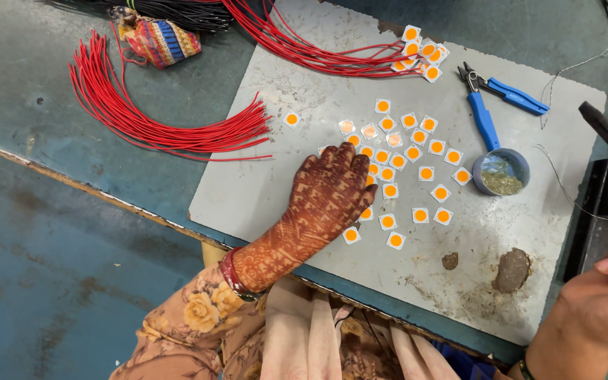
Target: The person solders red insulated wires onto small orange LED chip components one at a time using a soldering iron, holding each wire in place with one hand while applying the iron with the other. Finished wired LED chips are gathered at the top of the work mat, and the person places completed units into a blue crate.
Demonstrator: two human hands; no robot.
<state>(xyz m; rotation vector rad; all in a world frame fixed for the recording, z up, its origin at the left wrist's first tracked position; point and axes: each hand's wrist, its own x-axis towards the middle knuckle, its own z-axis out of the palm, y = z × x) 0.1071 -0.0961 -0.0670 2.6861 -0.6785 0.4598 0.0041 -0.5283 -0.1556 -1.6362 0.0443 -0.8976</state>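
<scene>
Head view, looking down: my left hand (pixel 332 193), patterned with henna, lies flat and spread on the grey board (pixel 248 190), fingers open over the scatter of small white squares with orange centres (pixel 416 158); it grips nothing, and its fingertips rest on the nearest squares at the left edge of the scatter. My right hand (pixel 599 302) sits at the lower right corner, off the board, loosely curled with the thumb out; I cannot tell whether it holds anything. A bundle of red wires (pixel 142 119) curves left of the board, its ends reaching onto it. Blue-handled cutters (pixel 490 98) lie at the upper right, just above a small round tin (pixel 501 172). More squares wired in red (pixel 420 56) sit at the top edge.
</scene>
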